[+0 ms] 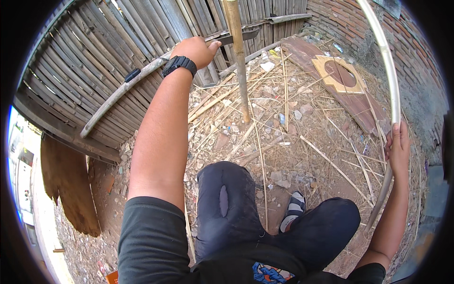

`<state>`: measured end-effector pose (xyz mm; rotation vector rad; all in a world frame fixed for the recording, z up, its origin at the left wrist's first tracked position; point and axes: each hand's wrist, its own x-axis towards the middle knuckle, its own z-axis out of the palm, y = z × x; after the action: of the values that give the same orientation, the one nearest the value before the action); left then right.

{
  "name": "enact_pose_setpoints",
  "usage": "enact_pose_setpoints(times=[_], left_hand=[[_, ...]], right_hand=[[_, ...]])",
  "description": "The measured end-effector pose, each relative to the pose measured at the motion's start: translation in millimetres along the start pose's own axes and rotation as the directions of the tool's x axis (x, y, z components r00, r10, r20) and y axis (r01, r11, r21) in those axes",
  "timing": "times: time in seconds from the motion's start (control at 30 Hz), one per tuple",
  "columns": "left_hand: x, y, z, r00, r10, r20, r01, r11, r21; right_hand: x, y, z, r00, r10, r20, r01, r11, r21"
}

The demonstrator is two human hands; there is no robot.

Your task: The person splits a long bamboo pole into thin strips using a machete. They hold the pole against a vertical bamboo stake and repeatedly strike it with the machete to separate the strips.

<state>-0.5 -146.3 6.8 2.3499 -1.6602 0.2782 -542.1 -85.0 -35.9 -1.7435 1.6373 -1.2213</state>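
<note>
My left hand [196,51], with a black watch [179,66] on its wrist, is closed round the handle of a machete. The machete's dark curved blade [248,34] points right and passes behind an upright wooden post [240,71]. The handle is mostly hidden in my fist. Over on the right, my right hand [398,149] wraps round a long pole [388,61]. This pole is pale and smooth above the hand, browner below it, and stands tilted with its lower end near the ground.
A slatted bamboo fence [94,71] with a curved rail [109,106] runs along the left. At right is a brick wall [345,21]. A brown board with a yellow panel [321,64] leans at the back. Split strips [331,161] and rubble cover the ground around my knees.
</note>
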Motion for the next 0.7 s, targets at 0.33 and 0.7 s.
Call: enact_pose_setpoints(times=[0.33,0.7], left_hand=[[-5.3,16.0,-5.9,0.999,0.033,0.023,-0.033,0.999,0.008],[-4.6,13.5,-1.7,0.999,0.039,-0.010,-0.039,0.999,-0.017]], right_hand=[[-14.4,58.0,44.1,0.882,-0.273,0.385,0.447,0.742,-0.499],[17.9,-1.9,12.0,0.989,-0.141,-0.033,0.137,0.986,-0.092]])
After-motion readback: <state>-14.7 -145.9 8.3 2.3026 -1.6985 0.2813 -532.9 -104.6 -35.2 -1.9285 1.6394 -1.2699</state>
